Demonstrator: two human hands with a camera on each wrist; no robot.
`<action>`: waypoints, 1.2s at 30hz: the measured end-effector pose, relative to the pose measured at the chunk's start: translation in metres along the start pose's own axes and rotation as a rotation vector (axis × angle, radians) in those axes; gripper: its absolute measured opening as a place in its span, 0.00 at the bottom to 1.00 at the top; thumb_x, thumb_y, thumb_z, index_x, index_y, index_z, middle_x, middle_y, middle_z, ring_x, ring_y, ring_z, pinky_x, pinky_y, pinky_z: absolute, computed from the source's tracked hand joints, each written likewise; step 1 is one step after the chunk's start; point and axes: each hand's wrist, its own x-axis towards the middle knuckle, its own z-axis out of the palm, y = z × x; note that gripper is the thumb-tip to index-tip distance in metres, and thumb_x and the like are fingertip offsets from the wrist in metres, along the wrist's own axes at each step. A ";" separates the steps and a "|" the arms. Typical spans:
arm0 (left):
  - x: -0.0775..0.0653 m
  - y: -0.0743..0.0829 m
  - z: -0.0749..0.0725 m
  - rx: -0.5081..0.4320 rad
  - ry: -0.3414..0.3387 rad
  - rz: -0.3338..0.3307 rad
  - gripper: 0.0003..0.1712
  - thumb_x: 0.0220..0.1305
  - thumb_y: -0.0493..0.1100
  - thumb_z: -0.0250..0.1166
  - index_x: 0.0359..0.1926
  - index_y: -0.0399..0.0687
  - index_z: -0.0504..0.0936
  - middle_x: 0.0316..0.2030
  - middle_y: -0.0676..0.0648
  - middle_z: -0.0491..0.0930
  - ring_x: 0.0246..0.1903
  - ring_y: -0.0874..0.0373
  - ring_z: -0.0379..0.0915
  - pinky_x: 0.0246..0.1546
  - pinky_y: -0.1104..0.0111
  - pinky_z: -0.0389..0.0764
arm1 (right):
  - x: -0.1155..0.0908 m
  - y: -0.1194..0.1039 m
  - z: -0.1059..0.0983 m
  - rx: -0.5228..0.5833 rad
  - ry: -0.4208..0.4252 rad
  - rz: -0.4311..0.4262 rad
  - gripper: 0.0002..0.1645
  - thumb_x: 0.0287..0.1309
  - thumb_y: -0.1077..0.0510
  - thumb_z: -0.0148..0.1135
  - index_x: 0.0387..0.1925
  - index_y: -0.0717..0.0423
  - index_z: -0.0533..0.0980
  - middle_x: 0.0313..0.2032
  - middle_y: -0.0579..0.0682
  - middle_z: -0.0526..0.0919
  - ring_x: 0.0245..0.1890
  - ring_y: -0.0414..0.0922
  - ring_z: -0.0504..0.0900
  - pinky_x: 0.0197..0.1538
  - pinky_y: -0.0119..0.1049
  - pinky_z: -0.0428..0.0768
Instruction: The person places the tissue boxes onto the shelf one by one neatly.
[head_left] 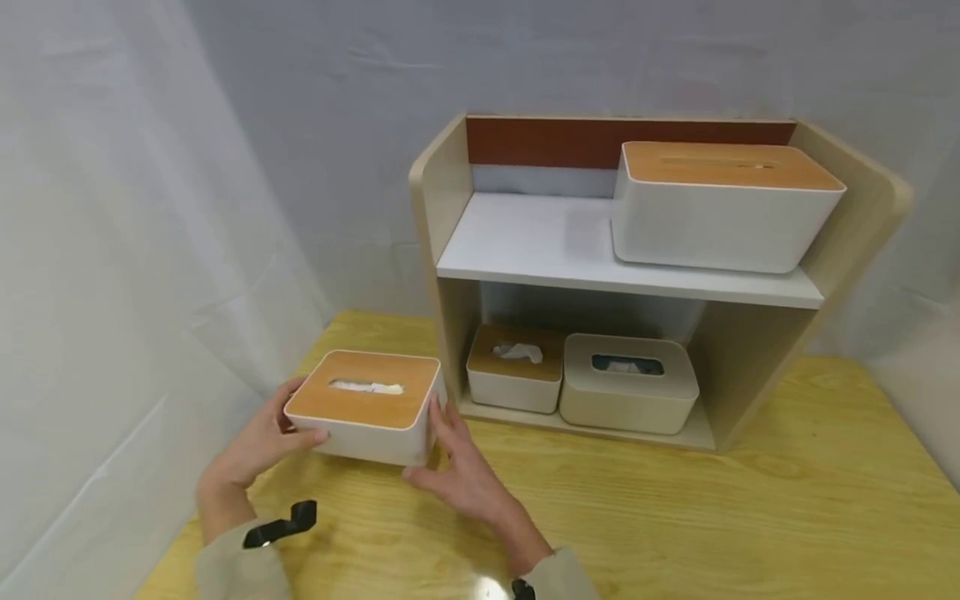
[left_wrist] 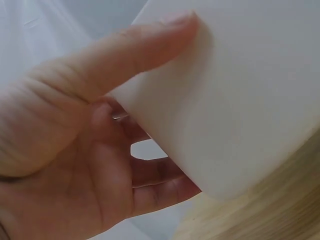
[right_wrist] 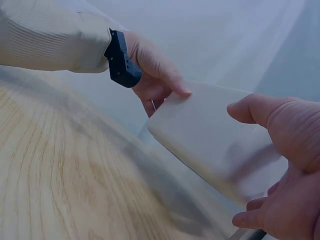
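A white tissue box (head_left: 367,437) with an orange-brown wood-look lid and tissue showing in its slot is held between both hands, left of the shelf. My left hand (head_left: 258,437) grips its left front corner, thumb on the front wall and fingers round the left side. On the box's right side lie the fingers of my right hand (head_left: 461,475), the thumb pointing at the lower front corner. In the right wrist view, the white front wall (right_wrist: 200,130) tilts above the tabletop, between left hand (right_wrist: 155,70) and right hand (right_wrist: 285,165).
A two-level shelf unit (head_left: 525,279) stands on the wooden table (head_left: 637,517). Its top level bears a large wood-lidded white box (head_left: 697,221). Below sit a small brown-lidded tissue box (head_left: 513,392) and a cream tissue box (head_left: 630,408). White sheeting (head_left: 135,250) hangs close on the left.
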 end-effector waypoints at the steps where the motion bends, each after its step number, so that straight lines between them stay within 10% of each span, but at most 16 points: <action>1: -0.001 0.002 0.000 0.004 0.007 0.007 0.50 0.63 0.38 0.69 0.77 0.43 0.46 0.66 0.29 0.63 0.52 0.64 0.73 0.45 0.71 0.78 | -0.001 -0.002 -0.001 -0.002 0.002 -0.004 0.60 0.57 0.44 0.69 0.78 0.35 0.40 0.78 0.59 0.35 0.75 0.65 0.44 0.68 0.68 0.56; 13: -0.004 0.030 0.001 -0.035 0.056 0.229 0.52 0.60 0.26 0.66 0.78 0.48 0.48 0.70 0.46 0.62 0.55 0.68 0.71 0.47 0.74 0.78 | -0.008 -0.030 -0.015 0.064 0.075 -0.124 0.62 0.55 0.47 0.70 0.78 0.36 0.39 0.79 0.45 0.31 0.77 0.54 0.34 0.71 0.66 0.43; 21: -0.002 0.042 0.004 -0.157 0.004 0.356 0.55 0.57 0.19 0.64 0.79 0.48 0.47 0.74 0.49 0.56 0.58 0.63 0.70 0.48 0.74 0.79 | -0.011 -0.047 -0.028 0.215 0.100 -0.136 0.61 0.58 0.55 0.70 0.78 0.32 0.39 0.78 0.41 0.28 0.77 0.53 0.36 0.68 0.59 0.63; 36: 0.002 0.070 0.011 -0.182 0.002 0.498 0.47 0.60 0.18 0.59 0.77 0.40 0.53 0.69 0.46 0.66 0.57 0.56 0.71 0.47 0.69 0.82 | -0.026 -0.069 -0.053 0.194 0.174 -0.190 0.61 0.59 0.65 0.68 0.77 0.26 0.43 0.78 0.39 0.35 0.54 0.53 0.77 0.47 0.40 0.84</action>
